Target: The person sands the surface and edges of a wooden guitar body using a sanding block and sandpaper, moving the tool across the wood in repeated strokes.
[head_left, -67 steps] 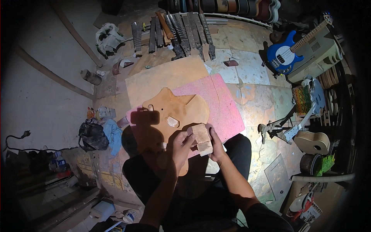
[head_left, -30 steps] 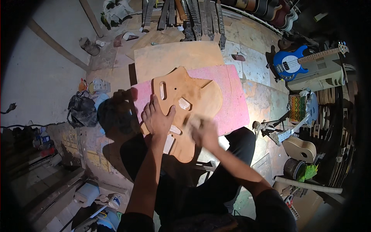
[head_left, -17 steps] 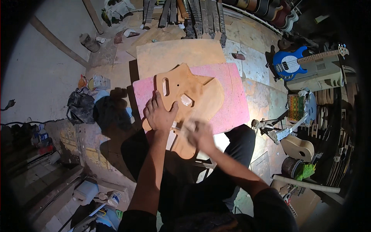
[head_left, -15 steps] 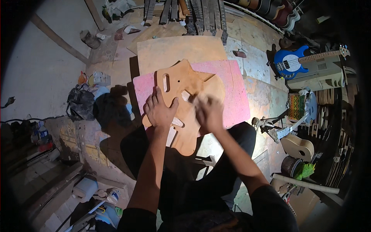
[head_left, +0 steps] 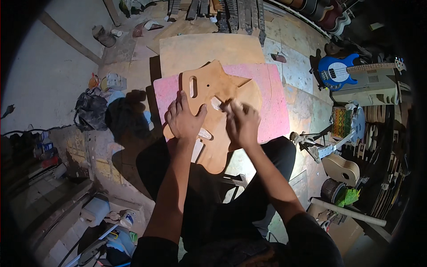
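An unfinished tan wooden guitar body (head_left: 213, 155) with routed cavities lies over a pink speckled board (head_left: 278, 111), which rests on a larger tan sheet (head_left: 209, 46). My left hand (head_left: 183, 120) lies flat on the body's left side, fingers spread, just below an oblong slot. My right hand (head_left: 243, 122) is on the body's right half by the central cavity, fingers curled and blurred around a pale folded pad, mostly hidden under them.
Several guitar necks (head_left: 240, 18) lie beyond the sheets. At right are a blue bass (head_left: 338, 71), a stand (head_left: 311, 147) and an unfinished acoustic body (head_left: 340, 171). A black bag (head_left: 91, 111) sits at left, jugs (head_left: 95, 209) at lower left.
Both hands held the pad over my lap at first; then my left moved onto the body. My right hand has since moved up toward the central cavity. The view has shifted slightly.
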Available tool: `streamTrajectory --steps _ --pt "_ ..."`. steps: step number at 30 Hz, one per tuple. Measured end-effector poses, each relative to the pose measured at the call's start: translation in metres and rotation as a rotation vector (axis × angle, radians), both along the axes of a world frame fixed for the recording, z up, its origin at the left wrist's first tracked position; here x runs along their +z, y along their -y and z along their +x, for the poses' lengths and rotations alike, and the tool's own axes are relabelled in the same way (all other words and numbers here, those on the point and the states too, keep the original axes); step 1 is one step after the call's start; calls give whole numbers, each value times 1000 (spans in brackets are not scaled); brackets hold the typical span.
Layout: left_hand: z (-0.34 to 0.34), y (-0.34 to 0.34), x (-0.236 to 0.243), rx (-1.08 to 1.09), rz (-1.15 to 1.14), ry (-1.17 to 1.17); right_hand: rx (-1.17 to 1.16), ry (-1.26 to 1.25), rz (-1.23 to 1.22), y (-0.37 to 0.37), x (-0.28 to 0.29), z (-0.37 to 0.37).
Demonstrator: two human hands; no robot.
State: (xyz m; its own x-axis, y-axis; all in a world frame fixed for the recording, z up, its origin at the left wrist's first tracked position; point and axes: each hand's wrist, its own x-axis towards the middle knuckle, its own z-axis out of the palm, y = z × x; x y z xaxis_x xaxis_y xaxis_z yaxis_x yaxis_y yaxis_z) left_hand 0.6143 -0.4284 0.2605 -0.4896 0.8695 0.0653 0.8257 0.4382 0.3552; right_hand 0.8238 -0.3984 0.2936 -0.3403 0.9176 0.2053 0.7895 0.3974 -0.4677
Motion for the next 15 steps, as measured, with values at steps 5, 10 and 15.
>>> streamTrajectory --steps 5,10,15 --pt "-8 -3 3 6 17 -31 76 151 -147 135 -22 -3" --pt "-11 7 -8 25 22 -55 329 52 -222 121 -10 15" --pt "10 -6 5 -21 -2 28 -217 18 92 -33 -38 48"
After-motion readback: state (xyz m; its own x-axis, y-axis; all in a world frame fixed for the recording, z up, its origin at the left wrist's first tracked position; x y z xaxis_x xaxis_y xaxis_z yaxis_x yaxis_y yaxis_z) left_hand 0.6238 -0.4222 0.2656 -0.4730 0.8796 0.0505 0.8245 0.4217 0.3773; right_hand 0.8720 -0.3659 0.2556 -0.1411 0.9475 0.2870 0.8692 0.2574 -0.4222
